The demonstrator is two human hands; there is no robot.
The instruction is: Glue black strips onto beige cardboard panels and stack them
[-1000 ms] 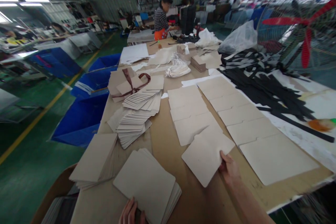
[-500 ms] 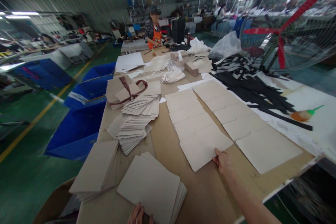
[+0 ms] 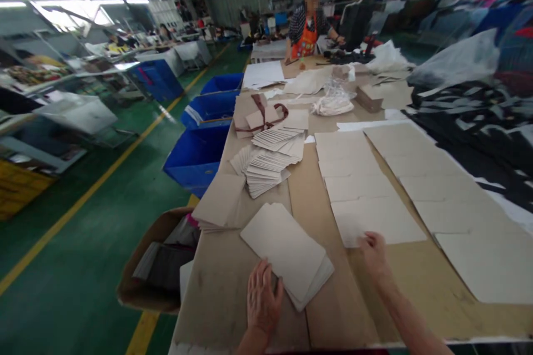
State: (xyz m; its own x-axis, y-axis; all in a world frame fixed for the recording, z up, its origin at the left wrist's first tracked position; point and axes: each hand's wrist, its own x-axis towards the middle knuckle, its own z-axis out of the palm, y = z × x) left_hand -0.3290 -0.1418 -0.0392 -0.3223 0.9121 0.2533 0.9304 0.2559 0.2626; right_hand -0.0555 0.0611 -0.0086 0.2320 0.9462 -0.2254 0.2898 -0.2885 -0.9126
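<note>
My left hand (image 3: 263, 299) lies with fingers stretched out on the near left edge of a low stack of beige cardboard sheets (image 3: 287, 249). The sheets are slightly fanned, with their edges showing at the right. My right hand (image 3: 375, 252) is at the near edge of the front cardboard sheet (image 3: 381, 216) in an overlapping row. Its fingers are bent and smeared by motion, so whether they grip the sheet is unclear. A second overlapping row of cardboard sheets (image 3: 485, 260) lies to the right of it.
Left of the stack lies a pile of sheets (image 3: 220, 197), with fanned sheets (image 3: 272, 163) beyond. Blue bins (image 3: 200, 155) and a carton (image 3: 154, 266) stand beside the table. Black strips (image 3: 466, 144) cover the far right. A person in an orange apron (image 3: 306, 39) works at the far end.
My view has swung left, so the table appears farther right. The front sheet in my right hand's row now lies flatter, and that hand is at its near edge. More of my left hand shows.
</note>
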